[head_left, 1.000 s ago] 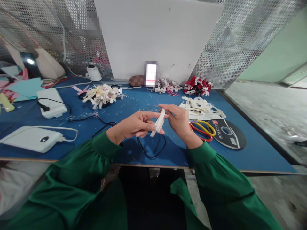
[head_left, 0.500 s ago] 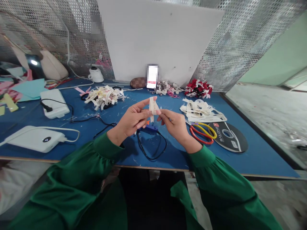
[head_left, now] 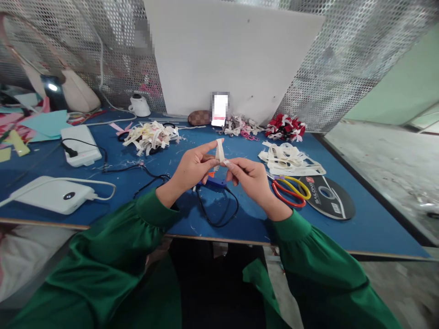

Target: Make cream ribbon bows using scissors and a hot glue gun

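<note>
A cream ribbon (head_left: 220, 150) runs over the raised index finger of my left hand (head_left: 192, 168), which pinches it lower down with the thumb. My right hand (head_left: 249, 179) grips the ribbon's end between thumb and fingertips, close beside the left thumb. Below the hands, a blue tool with an orange part (head_left: 215, 182) lies on the blue table, partly hidden by my fingers; its kind is unclear. Scissors (head_left: 290, 189) with red and yellow handles rest to the right of my right hand.
Cream ribbon lengths (head_left: 288, 159) lie behind a black reel (head_left: 325, 197). Several piles of bows (head_left: 152, 137) stand towards the back, near a lit phone (head_left: 220, 109). Black cable (head_left: 216, 225) loops near the front edge; a white power bank (head_left: 58, 195) sits left.
The ribbon's loose end has been drawn across to the right, and the loop on my left index finger looks narrower. Both hands stay close together.
</note>
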{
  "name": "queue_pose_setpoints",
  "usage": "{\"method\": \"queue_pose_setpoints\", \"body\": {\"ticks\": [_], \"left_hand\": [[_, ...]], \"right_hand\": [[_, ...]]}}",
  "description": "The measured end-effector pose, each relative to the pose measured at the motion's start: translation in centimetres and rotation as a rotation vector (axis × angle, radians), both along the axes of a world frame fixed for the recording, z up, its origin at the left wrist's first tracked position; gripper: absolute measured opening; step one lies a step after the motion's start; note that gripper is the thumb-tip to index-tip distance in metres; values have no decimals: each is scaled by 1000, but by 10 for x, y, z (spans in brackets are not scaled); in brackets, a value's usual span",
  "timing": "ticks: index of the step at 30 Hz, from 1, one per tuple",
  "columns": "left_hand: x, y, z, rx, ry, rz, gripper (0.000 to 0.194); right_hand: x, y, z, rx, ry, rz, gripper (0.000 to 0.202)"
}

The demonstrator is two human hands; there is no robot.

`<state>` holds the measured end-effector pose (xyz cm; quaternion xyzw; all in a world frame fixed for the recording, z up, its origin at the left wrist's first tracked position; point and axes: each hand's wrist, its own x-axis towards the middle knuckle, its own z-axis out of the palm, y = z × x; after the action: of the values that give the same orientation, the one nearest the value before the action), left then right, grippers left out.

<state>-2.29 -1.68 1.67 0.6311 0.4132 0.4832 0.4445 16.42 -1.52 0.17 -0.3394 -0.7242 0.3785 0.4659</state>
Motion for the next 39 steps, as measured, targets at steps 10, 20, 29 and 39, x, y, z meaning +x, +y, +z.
{"method": "queue_pose_setpoints", "body": {"ticks": [10, 20, 29, 39], "left_hand": [[3, -5, 2, -16, 192, -89, 56], [7, -3, -7, -59, 189, -41, 58], [10, -5, -12, -88, 160, -67, 52], [15, -6, -14, -32, 194, -90, 44]], "right_hand": [[3, 7, 4, -218, 138, 38, 29], [4, 5, 5, -157, 98, 28, 28], [3, 5, -5, 119, -149, -28, 26], [6, 3, -3, 584, -735, -177, 40]]}}
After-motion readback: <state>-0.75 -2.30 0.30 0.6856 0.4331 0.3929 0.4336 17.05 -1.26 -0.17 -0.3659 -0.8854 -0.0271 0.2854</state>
